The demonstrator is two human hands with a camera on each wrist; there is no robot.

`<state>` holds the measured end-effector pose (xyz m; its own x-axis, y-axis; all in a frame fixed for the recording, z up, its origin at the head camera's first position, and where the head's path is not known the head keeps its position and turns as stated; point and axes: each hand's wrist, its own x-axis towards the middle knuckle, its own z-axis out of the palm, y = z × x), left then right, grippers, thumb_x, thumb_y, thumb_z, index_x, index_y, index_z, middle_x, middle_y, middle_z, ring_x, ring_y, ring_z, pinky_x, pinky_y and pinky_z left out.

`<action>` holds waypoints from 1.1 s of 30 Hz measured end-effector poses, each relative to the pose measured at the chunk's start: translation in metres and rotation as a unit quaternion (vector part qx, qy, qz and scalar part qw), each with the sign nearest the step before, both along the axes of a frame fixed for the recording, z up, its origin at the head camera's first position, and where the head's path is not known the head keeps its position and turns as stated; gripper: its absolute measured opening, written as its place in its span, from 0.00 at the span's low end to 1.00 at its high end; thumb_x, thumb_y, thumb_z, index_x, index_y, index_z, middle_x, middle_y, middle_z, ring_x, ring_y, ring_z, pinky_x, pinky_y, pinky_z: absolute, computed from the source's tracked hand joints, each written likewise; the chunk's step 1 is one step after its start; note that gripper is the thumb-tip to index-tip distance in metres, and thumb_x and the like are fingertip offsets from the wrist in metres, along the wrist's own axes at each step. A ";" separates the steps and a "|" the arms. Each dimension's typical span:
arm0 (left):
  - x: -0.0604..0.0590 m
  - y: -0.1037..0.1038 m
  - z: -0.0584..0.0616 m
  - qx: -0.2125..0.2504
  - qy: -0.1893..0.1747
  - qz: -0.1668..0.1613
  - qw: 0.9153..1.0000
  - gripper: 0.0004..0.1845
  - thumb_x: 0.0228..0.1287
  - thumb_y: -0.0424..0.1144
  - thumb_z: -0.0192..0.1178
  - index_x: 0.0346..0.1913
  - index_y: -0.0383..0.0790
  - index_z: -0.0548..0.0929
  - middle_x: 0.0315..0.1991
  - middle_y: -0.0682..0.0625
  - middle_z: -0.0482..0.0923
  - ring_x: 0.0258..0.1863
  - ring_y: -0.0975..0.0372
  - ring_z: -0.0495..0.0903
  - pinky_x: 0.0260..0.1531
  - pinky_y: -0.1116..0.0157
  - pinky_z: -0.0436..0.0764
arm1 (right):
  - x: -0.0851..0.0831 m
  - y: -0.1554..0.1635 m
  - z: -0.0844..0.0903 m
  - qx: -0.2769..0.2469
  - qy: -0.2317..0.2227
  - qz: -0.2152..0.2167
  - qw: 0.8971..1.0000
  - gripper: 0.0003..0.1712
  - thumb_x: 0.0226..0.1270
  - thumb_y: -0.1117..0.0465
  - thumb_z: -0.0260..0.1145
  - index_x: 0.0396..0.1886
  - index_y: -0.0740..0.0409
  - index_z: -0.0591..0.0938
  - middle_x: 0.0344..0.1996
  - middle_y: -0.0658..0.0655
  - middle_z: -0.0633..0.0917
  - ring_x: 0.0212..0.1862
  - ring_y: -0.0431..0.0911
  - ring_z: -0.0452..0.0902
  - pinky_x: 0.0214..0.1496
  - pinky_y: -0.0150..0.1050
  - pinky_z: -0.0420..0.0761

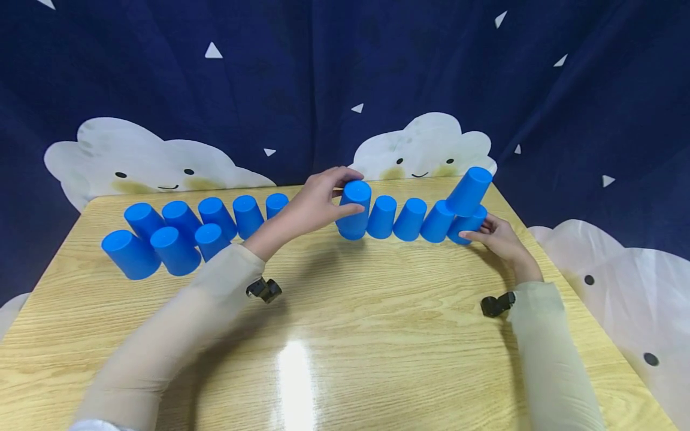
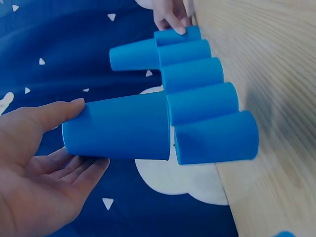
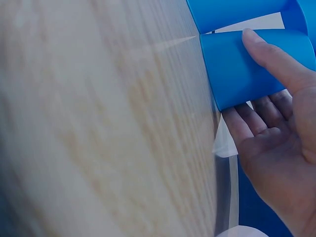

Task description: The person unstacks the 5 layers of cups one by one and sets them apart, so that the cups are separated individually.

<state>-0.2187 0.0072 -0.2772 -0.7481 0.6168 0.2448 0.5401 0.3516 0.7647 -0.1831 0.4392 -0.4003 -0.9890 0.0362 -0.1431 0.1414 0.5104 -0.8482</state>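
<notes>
In the head view my left hand [image 1: 315, 206] grips an upside-down blue plastic cup [image 1: 356, 200] between thumb and fingers. The left wrist view has this held cup [image 2: 118, 126] with its rim close over the bases of the two leftmost cups in a row of several. At the row's right end my right hand [image 1: 504, 239] holds the last blue cup [image 1: 466, 225], thumb on the near side and fingers round the outer side, as the right wrist view confirms. Another upside-down cup [image 1: 470, 190] sits on top, across the two rightmost cups.
More upside-down blue cups [image 1: 175, 251] stand in two rows on the left of the wooden table [image 1: 377, 335], some partly behind my left forearm. A dark blue curtain [image 1: 269, 90] with white clouds hangs behind the table's back edge and along its right side.
</notes>
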 end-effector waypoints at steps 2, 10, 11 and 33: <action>0.000 -0.006 -0.002 -0.007 -0.001 0.002 1.000 0.27 0.62 0.34 0.68 0.63 0.33 0.73 0.58 0.44 0.74 0.59 0.55 0.75 0.61 0.61 0.75 | 0.000 0.000 0.000 -0.001 -0.002 -0.003 1.000 0.52 0.65 0.49 0.70 0.78 0.61 0.52 0.70 0.69 0.64 0.70 0.63 0.60 0.70 0.57 0.63; 0.001 -0.032 -0.008 -0.044 0.002 0.018 0.999 0.29 0.61 0.35 0.69 0.65 0.34 0.73 0.59 0.43 0.73 0.59 0.52 0.74 0.59 0.55 0.76 | 0.000 -0.001 0.000 0.001 -0.005 -0.001 1.000 0.53 0.65 0.47 0.69 0.78 0.61 0.51 0.71 0.70 0.63 0.71 0.64 0.58 0.70 0.60 0.61; 0.001 -0.035 -0.009 -0.050 0.004 0.020 0.999 0.29 0.61 0.35 0.69 0.64 0.34 0.73 0.59 0.43 0.73 0.59 0.52 0.74 0.59 0.55 0.76 | 0.001 -0.001 0.000 0.001 -0.005 -0.002 1.000 0.53 0.65 0.47 0.69 0.78 0.61 0.51 0.71 0.70 0.63 0.71 0.64 0.59 0.70 0.60 0.61; 0.005 -0.116 -0.028 -0.174 0.012 0.054 0.983 0.29 0.62 0.35 0.69 0.63 0.28 0.73 0.59 0.35 0.74 0.57 0.44 0.75 0.56 0.47 0.76 | 0.000 -0.002 0.000 -0.007 -0.001 -0.006 1.000 0.50 0.65 0.49 0.70 0.77 0.61 0.54 0.70 0.69 0.65 0.70 0.62 0.61 0.71 0.57 0.62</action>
<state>-0.2132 -0.1086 -0.3055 -0.8102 0.5839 0.0517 0.5022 0.6459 0.5751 -0.1831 0.4370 -0.4005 -0.9882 0.0454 -0.1460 0.1491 0.4964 -0.8552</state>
